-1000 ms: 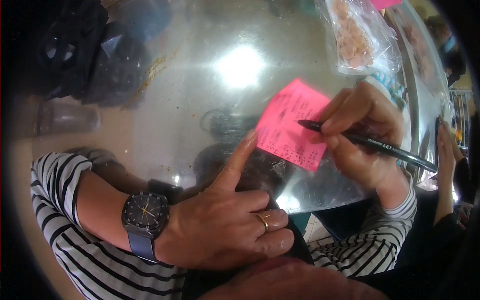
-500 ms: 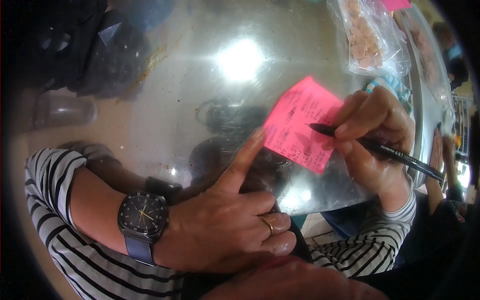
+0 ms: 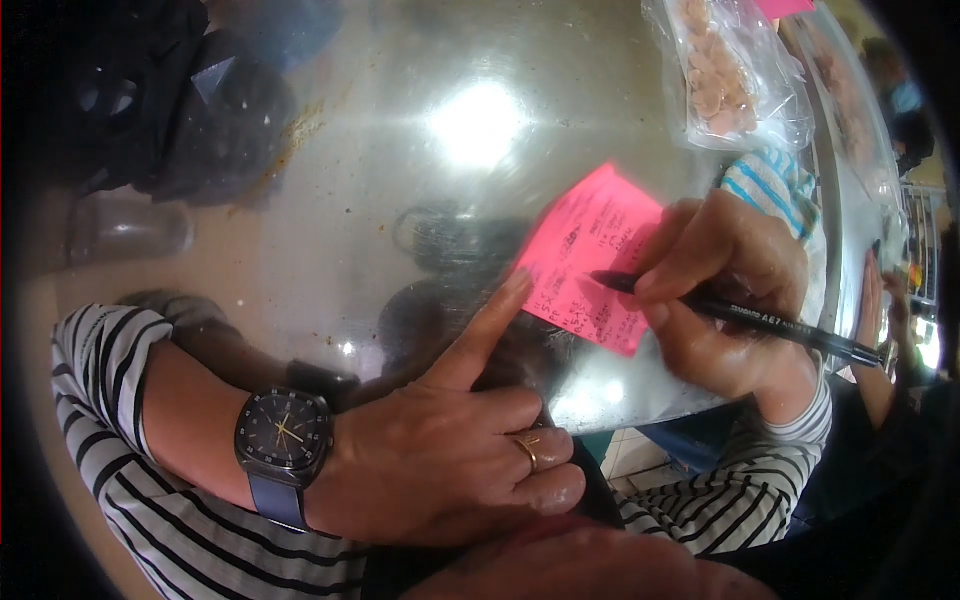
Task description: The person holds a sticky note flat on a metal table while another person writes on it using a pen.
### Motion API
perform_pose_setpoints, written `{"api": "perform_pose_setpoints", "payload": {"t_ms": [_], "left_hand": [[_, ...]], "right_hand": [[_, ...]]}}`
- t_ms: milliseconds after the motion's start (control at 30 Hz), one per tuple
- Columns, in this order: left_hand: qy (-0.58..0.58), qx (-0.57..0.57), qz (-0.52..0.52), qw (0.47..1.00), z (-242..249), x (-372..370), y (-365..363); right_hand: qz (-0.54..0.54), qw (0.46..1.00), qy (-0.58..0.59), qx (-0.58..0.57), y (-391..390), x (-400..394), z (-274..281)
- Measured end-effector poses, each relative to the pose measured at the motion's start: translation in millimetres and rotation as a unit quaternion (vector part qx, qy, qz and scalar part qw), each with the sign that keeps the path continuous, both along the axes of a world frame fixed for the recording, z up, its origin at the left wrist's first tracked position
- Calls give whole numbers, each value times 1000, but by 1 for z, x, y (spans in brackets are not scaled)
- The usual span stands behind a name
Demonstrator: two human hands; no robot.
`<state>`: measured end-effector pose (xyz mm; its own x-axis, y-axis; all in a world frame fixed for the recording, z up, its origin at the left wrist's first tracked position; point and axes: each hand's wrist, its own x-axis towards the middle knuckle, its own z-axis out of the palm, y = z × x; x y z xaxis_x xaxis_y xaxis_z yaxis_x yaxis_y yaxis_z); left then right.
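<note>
A pink sticky note (image 3: 585, 240) covered in handwriting lies on a shiny metal table. My right hand (image 3: 735, 280) grips a black marker pen (image 3: 775, 328), with its tip at the middle of the note's writing. My left hand (image 3: 450, 450) presses its outstretched index fingertip on the note's left edge. Its other fingers curl loosely, and one wears a gold ring. A dark watch (image 3: 285, 430) is on my left wrist.
A clear plastic bag of pinkish food pieces (image 3: 718, 85) lies at the far right, above a blue-and-white striped cloth (image 3: 770, 185). Dark bags (image 3: 200, 110) stand at the upper left. Another person's arm (image 3: 872, 330) shows at the right edge.
My right hand and the pen have shifted left and slightly down across the note. The note has moved a little left and down too. My left finger stays at its edge.
</note>
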<state>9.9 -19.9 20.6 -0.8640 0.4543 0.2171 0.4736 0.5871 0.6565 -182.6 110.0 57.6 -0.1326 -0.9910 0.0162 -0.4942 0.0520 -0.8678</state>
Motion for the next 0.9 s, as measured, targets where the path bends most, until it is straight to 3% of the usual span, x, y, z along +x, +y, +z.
{"api": "perform_pose_setpoints", "payload": {"t_ms": [200,300,400,467,567,900], "left_hand": [[5,7,12,1000,-1,1,1],[-8,1,7,1000,1,0,0],[-4,-4,8,1000,1,1,0],[-4,-24,5,1000,3,1,-1],[-11,-2,7,1000,2,1,0],[-1,-7,14,1000,-2,0,0]], "right_hand": [[33,999,32,-20,1,-3,-2],[11,1000,-16,-14,1,-1,-1],[-43,996,-63,-49,-2,6,-4],[-133,976,-155,-72,-8,17,-2],[-74,994,-71,-40,-4,7,-1],[-18,999,-26,-26,-2,-1,-2]]}}
